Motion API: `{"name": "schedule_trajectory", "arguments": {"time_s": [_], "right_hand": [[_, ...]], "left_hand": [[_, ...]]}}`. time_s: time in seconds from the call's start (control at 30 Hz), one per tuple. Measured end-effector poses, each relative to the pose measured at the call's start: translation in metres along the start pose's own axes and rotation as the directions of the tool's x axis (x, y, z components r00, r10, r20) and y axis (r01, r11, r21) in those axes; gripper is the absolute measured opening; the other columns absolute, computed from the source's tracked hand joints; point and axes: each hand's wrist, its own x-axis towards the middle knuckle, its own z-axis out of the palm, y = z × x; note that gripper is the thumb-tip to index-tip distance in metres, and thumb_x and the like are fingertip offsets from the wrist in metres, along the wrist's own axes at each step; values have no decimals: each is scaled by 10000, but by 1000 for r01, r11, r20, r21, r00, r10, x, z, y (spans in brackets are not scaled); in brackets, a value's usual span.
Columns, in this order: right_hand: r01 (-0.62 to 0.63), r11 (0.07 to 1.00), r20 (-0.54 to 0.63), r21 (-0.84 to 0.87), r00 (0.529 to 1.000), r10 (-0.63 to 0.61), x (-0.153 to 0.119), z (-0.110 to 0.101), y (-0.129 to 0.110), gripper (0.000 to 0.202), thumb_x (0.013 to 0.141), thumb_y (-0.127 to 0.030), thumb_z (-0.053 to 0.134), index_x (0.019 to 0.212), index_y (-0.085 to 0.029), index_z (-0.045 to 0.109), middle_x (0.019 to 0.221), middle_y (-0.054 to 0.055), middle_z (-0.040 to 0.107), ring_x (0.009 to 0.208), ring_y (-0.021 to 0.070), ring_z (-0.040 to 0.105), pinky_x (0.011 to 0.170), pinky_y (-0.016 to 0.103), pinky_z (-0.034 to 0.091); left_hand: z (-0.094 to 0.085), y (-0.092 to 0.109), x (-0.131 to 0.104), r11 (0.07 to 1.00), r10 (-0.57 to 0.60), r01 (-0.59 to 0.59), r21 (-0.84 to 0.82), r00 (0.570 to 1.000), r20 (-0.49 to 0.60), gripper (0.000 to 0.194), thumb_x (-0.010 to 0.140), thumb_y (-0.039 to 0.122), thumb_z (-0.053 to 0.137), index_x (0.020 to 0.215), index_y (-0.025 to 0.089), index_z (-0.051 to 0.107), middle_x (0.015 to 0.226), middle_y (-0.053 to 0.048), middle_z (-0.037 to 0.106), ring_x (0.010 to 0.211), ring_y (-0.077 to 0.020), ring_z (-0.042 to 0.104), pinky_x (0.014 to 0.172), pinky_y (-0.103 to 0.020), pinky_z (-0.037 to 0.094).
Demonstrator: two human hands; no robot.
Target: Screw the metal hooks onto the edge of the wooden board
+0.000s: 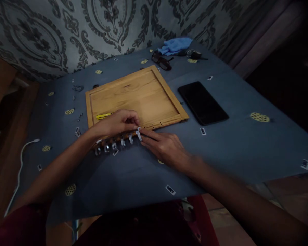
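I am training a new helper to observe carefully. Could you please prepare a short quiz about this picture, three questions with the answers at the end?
1. True or false: the yellow item lies on the wooden board.
2. What lies on the table to the right of the board? A) a plate; B) a flat black device; C) a hammer.
3. Fill the gap: the left hand and right hand meet at the board's ____ edge (near or far), by a small metal piece.

Key: 1. True. 2. B. 3. near.
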Motion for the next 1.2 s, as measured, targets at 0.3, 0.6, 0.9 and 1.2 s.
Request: {"name": "schedule_trajectory", "arguments": {"time_s": [0.3,0.6,0.9,1.2], "right_hand": [[17,999,-18,-41,1000,-18,0,1,0,302,1078,-251,464,1102,-188,758,1312,62,750,769,164,766,602,292,544],[13,999,19,-43,1000,-13,1,-1,0,295,1060,-205,477,1196,-215,738,1328,56,742,767,151,760,628,277,549],[29,999,21,-24,999,-29,-1,-1,1,276,1055,-204,492,1191,-202,732,1352,72,728,821,162,772,672,276,570],[26,999,54,-43,998,-23,0,-3,0,264,1044,-198,505,1180,-201,731,1344,68,733,816,168,771,643,277,557]], "left_hand": [[0,2,1,1000,-8,7,22,1000,7,176,811,314,675,879,157,636,749,0,651,683,-128,595,634,-239,472],[26,9,-52,964,96,0,264,931,-352,413,836,476,763,1122,207,638,1112,-75,700,1050,-245,656,931,-364,514],[62,8,-55,833,146,117,540,895,-421,597,835,380,809,1347,222,544,1270,-95,683,1208,-305,621,1036,-458,501],[65,9,-52,824,120,143,549,901,-416,578,868,417,776,1354,234,521,1286,-96,692,1222,-301,636,1052,-482,503]]}}
